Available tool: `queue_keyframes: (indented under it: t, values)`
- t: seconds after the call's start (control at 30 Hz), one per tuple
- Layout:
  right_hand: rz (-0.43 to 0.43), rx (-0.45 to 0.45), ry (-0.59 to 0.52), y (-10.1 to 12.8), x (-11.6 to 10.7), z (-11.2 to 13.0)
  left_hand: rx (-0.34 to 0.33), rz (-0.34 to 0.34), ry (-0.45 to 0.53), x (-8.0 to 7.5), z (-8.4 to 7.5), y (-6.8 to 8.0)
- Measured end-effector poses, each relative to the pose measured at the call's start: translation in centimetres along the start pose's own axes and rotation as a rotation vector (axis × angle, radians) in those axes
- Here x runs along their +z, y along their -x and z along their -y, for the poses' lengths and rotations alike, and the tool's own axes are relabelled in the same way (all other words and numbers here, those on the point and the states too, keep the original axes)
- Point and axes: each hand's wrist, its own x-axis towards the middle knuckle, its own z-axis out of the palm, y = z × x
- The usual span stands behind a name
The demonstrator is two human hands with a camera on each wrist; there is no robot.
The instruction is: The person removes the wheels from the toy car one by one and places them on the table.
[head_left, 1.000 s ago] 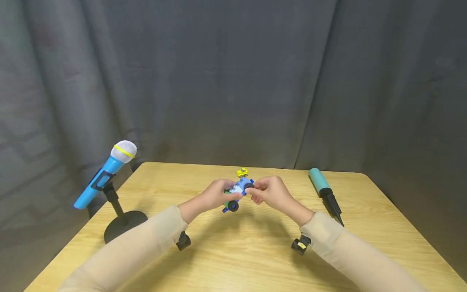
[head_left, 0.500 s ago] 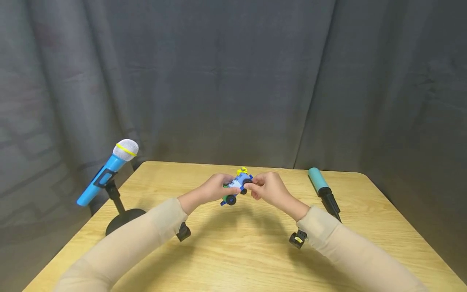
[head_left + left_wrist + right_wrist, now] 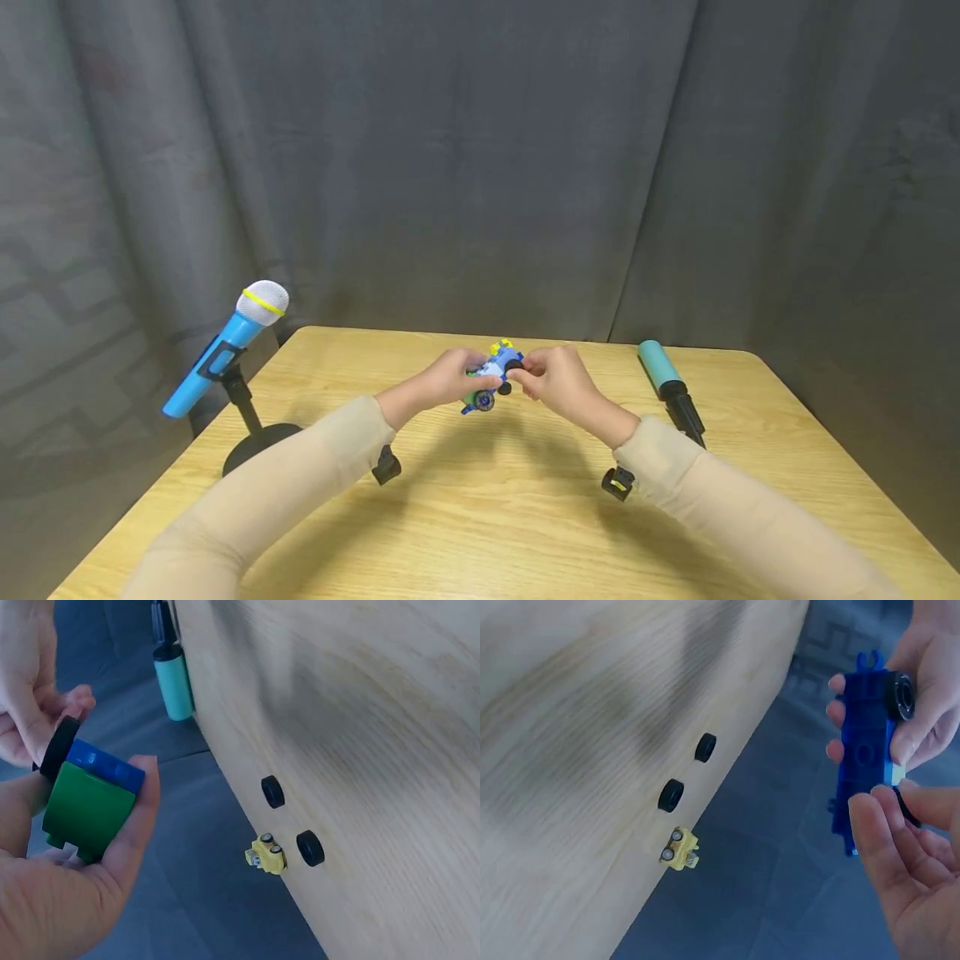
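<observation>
From the head camera, the toy car (image 3: 491, 377) is held up off the table (image 3: 480, 517), between the two hands and touching both. The left hand (image 3: 448, 383) wraps its fingers around the car's near, green end, while the right hand (image 3: 552, 379) pinches a black wheel (image 3: 513, 367) at the car's far end. The car's long axis runs from the left hand's palm up and away toward the right hand's fingertips, so both hands are equally close to it. Just beyond the hands a small yellow piece (image 3: 500, 345) sits on the table. Off to the right hand's outer side lies a teal pump (image 3: 667, 385); well to the left hand's outer side stands a blue microphone (image 3: 225, 350).

In the left wrist view, the left hand (image 3: 67, 885) clasps the green block (image 3: 84, 810) with the blue plate (image 3: 105, 765) on top. The right hand's fingertips (image 3: 52, 712) press on the wheel (image 3: 58, 747) at the end farthest from the left palm. Beyond the hand lie two loose wheels (image 3: 273, 791) and the yellow piece (image 3: 267, 855).

In the right wrist view, the car's blue underside (image 3: 862, 750) stands lengthwise just ahead of the right hand (image 3: 900, 862). Its thumb and fingers curl toward a wheel there, though the contact itself is partly hidden. A mounted wheel (image 3: 900, 695) sits under the left hand's fingers (image 3: 922, 712).

No container is in sight.
</observation>
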Motion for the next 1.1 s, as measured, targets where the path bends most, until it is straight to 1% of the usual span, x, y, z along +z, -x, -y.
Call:
queue_keyframes:
  t: [0.1, 0.2, 0.3, 0.37, 0.43, 0.53, 0.6, 0.7, 0.8, 0.93, 1.0, 1.1]
  values:
    - [0.063, 0.006, -0.041, 0.0, -0.3, -0.3, -0.018, 0.037, 0.019, 0.1, 0.2, 0.0]
    - [0.146, 0.062, -0.158, 0.0, -0.9, -0.8, -0.032, 0.045, 0.042, 0.1, 0.3, 0.1]
    - [0.212, 0.1, -0.245, -0.2, -1.8, -1.2, -0.033, 0.025, 0.038, 0.0, 0.3, 0.1]
    - [0.228, 0.125, -0.302, -0.4, -2.5, -1.4, -0.039, 0.016, 0.034, -0.1, 0.2, 0.1]
    - [0.227, 0.156, -0.354, -0.6, -3.0, -1.8, -0.055, 0.001, 0.026, -0.2, 0.1, 0.0]
    - [0.197, 0.224, -0.421, -0.8, -3.7, -2.6, -0.095, -0.018, 0.026, -0.4, 0.1, 0.1]
    - [0.181, 0.273, -0.444, -0.9, -3.9, -3.2, -0.12, -0.022, 0.045, -0.5, 0.2, 0.1]
    - [0.167, 0.337, -0.495, -1.0, -3.9, -4.2, -0.139, -0.02, 0.079, -0.6, 0.5, 0.2]
    - [0.152, 0.387, -0.581, -1.4, -3.3, -5.4, -0.138, -0.02, 0.099, -0.7, 0.6, 0.2]
    - [0.107, 0.446, -0.695, -2.2, -2.2, -7.0, -0.137, -0.017, 0.111, -0.8, 0.6, 0.2]
    - [0.078, 0.47, -0.716, -2.7, -1.6, -7.7, -0.151, -0.019, 0.121, -0.8, 0.6, 0.3]
    - [0.055, 0.52, -0.699, -3.2, -0.7, -8.9, -0.172, -0.026, 0.131, -0.8, 0.5, 0.5]
